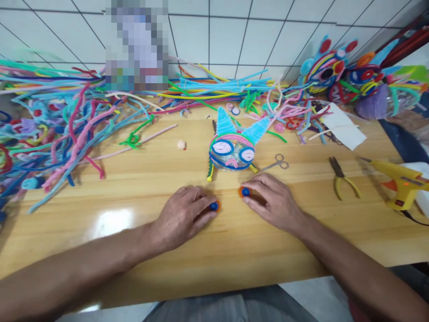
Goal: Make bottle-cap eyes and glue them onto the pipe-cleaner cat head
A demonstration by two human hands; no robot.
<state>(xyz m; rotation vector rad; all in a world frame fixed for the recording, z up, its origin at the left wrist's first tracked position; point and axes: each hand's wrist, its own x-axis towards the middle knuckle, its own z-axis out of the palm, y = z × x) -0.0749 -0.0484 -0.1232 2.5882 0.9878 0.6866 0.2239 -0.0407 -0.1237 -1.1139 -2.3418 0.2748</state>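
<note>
My left hand (187, 212) rests on the wooden table, its thumb and fingers closed round a small blue-and-orange pipe-cleaner coil (214, 206). A matching blue coil with an orange rim (246, 192) is pinched between the thumb and fingers of my right hand (271, 199). Just beyond both hands lies a pipe-cleaner animal head (233, 152) with light-blue pointed ears, blue-ringed pink eyes and a clear, shiny middle. Small scissors (276, 163) lie to its right, beyond my right hand.
Pliers (342, 179) and a yellow glue gun (400, 183) with a lit red light lie at the right. Tangled pipe cleaners (77, 129) heap at the left; more line the tiled wall. Finished-looking pipe-cleaner figures (323, 71) stand at the back right, near a white card (345, 127).
</note>
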